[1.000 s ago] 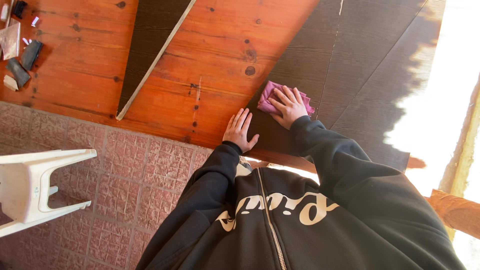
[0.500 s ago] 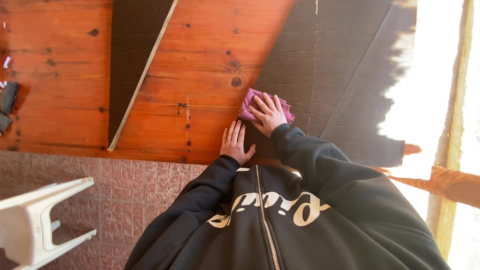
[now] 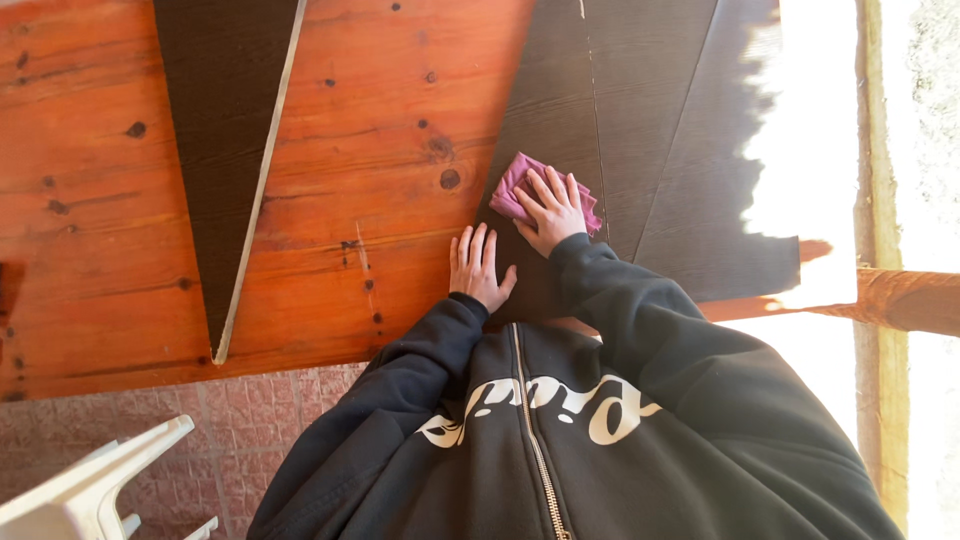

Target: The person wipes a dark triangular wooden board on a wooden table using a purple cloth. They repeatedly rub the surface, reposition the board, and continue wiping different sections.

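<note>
Pinkish-purple cloth (image 3: pixel 520 185) is the thing to watch, it's bunched up under the right hand (image 3: pixel 553 212) on the dark wood-grain panel (image 3: pixel 640 140) lying on the orange pine worktop (image 3: pixel 390 150). Compared with a second ago, the cloth and hand sit at about the same spot near the panel's left edge. Most of the apparent shift looks like the head camera swinging, since the small dark items at the far left have dropped out of view and the white plastic chair (image 3: pixel 90 490) is now only poking in at the bottom corner. So, my guess is it's a small rub over one patch, not a long sweep along the panel.

Right hand fingers (image 3: pixel 560 188) are spread and flat, pressing down on the cloth rather than pinching it, with part of the cloth sticking out to the left and a little past the fingertips.

Left hand (image 3: pixel 480 268) is flat on the bare pine just beside the panel's edge, fingers slightly apart, holding nothing, looks like it's only bracing.

Second dark panel (image 3: pixel 225 150) with a pale edge lies well off to the left, untouched. Far right is blown out by sunlight, can't tell much there.
</note>
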